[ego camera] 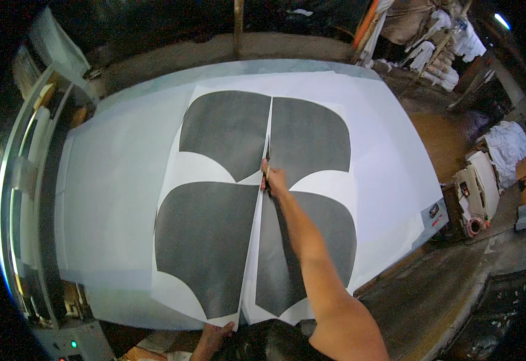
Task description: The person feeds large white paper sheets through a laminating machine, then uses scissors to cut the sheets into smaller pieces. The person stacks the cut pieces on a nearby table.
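On a large table lies a white sheet [375,135] bearing several dark grey curved shapes [208,239]. My right hand [273,177] is closed on a pair of scissors [268,155], whose blades point away from me along the white gap between the two far shapes. A long slit runs from the scissors down to the sheet's near edge, with the strip right of it slightly lifted. My left hand [220,331] holds the near edge of the sheet just left of the slit, its thumb on top and its fingers hidden.
At the table's right corner [443,216] lie a small dark object and a red one. Stacked boards and white cloth [508,144] stand on the right. A metal frame with rolls [33,180] runs along the left. White gloves or cloths [425,54] hang at the back right.
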A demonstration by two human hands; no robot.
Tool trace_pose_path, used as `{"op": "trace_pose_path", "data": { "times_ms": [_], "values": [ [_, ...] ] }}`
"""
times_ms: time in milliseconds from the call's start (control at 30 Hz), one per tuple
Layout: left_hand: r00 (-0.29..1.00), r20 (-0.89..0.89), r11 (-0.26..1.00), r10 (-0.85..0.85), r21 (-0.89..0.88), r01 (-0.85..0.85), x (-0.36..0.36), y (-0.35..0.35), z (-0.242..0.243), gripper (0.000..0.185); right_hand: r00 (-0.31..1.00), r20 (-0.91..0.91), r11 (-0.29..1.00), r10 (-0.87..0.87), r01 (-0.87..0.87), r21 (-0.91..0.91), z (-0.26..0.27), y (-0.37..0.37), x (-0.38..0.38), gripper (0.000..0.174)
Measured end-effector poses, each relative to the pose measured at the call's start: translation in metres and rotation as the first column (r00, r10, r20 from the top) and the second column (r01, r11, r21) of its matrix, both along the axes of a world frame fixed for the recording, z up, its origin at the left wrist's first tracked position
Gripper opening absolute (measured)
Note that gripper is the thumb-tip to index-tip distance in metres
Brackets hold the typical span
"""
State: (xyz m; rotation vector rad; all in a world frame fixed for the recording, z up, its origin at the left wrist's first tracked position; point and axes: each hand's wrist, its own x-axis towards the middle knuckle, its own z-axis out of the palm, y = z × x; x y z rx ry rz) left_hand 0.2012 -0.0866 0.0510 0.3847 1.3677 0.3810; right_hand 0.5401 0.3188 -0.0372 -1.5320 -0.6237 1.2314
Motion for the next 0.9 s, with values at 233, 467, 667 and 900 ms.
{"op": "trace_pose_path", "data": {
  "times_ms": [233, 467, 667, 900],
  "values": [
    [0.992, -0.038, 0.992, -0.123, -0.002, 0.123, -0.032, 0.036, 0.024, 0.059, 0.994, 0.018, 0.99, -0.111, 0.112, -0.089, -0.011, 0.024, 0.0, 0.062],
    [0.823, -0.096, 0.825, -0.56, 0.02, 0.564, -0.096, 0.072, 0.007, 0.063, 0.908, 0.416, 0.976, -0.057, 0.139, -0.17, -0.014, 0.001, 0.015, 0.056],
    [0.888, 0.338, 0.949, -0.312, 0.153, 0.275, -0.118, 0.083, -0.035, 0.038, 0.988, -0.153, 0.987, -0.031, 0.054, 0.151, -0.018, -0.105, 0.061, 0.053],
    [0.93, 0.249, 0.936, -0.271, 0.295, 0.194, -0.201, 0.099, -0.02, 0.034, 0.916, 0.399, 0.962, 0.031, 0.08, -0.261, 0.024, -0.267, -0.022, 0.049]
  ]
}}
